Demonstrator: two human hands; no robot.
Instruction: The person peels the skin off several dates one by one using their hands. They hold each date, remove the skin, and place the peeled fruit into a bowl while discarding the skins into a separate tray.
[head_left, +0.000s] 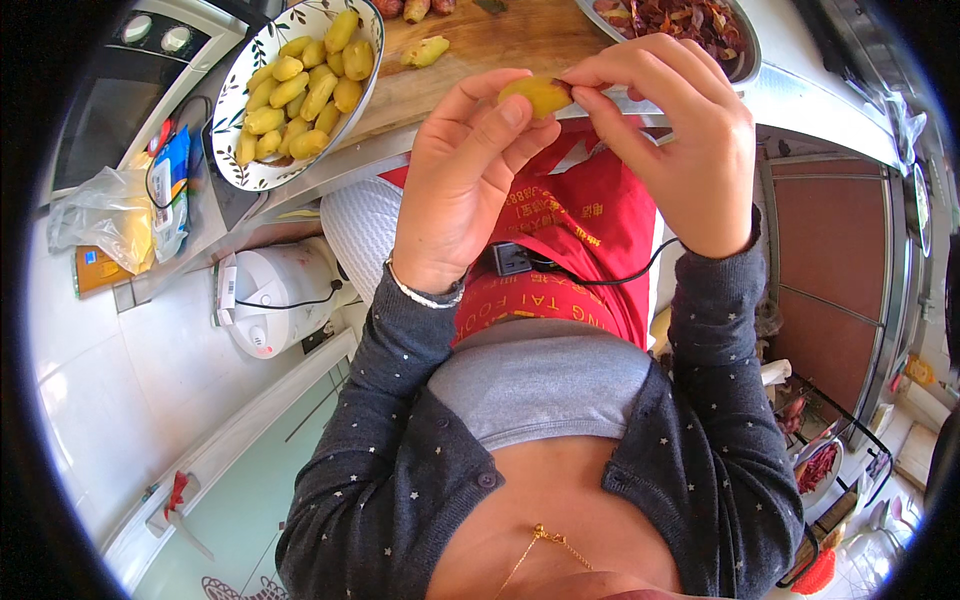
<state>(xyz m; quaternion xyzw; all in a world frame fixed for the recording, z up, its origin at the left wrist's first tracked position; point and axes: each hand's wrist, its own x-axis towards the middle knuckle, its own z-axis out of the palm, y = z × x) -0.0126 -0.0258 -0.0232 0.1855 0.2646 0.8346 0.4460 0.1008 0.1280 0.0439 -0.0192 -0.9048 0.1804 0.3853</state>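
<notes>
My left hand (469, 161) holds a small peeled yellow sweet potato (534, 96) between thumb and fingers, above the counter's front edge. A bit of dark red skin (562, 86) clings to its right end. There, the thumb and forefinger of my right hand (675, 120) pinch the tip. Up to the left, a white oval dish (229, 139) with a leaf pattern is heaped with peeled yellow sweet potatoes (300, 97). Another peeled piece (425, 52) lies on the wooden board (495, 34). Red peelings (675, 30) fill a metal bowl (746, 64) at the upper right.
Several unpeeled red sweet potatoes (416, 9) lie at the board's far edge. A white oven-like appliance (180, 37) and plastic packets (169, 187) stand left. A white kettle-like appliance (274, 300) sits below. A red apron (600, 202) with a black cable (630, 277) covers my lap.
</notes>
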